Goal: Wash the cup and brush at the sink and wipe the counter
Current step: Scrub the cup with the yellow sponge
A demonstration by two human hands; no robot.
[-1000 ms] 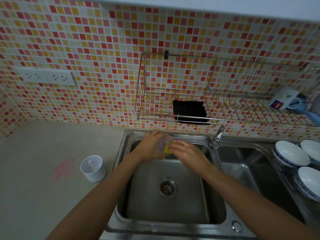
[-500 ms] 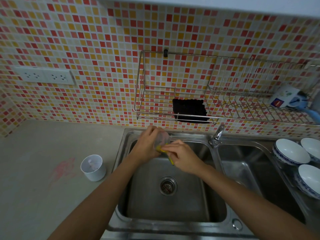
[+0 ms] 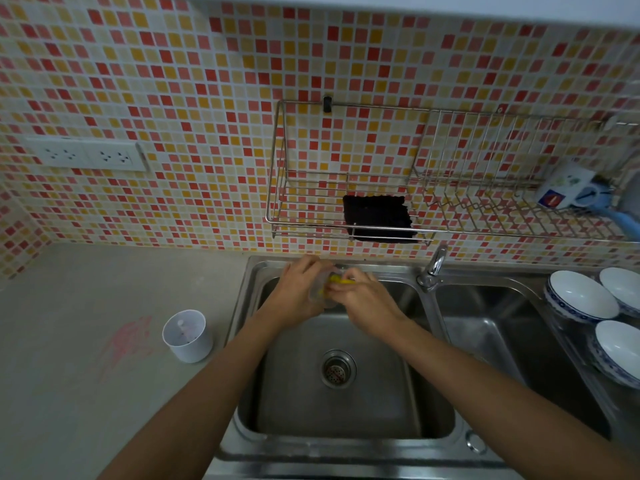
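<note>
Sink (image 3: 242,403) below: my left hand (image 3: 298,296) grips the cup (image 3: 319,293), my right hand (image 3: 369,301) pinches the brush (image 3: 338,279) against it. Scrubbing step, I judge; next, a rinse under the tap (image 3: 433,266), rightward.

To my left runs the pale grey counter (image 3: 86,410). A small white plastic cup (image 3: 187,336) stands upright on it, close to the sink's left rim, with a pink smear (image 3: 130,336) on the surface just beside it. In front of me the stainless steel double sink (image 3: 346,455) is set into the counter; three white bowls with blue patterned rims (image 3: 581,296) sit at its right edge. On the wall-mounted steel wire rack (image 3: 277,168) lie a black cloth (image 3: 377,216) and a tipped white printed mug (image 3: 564,187).
</note>
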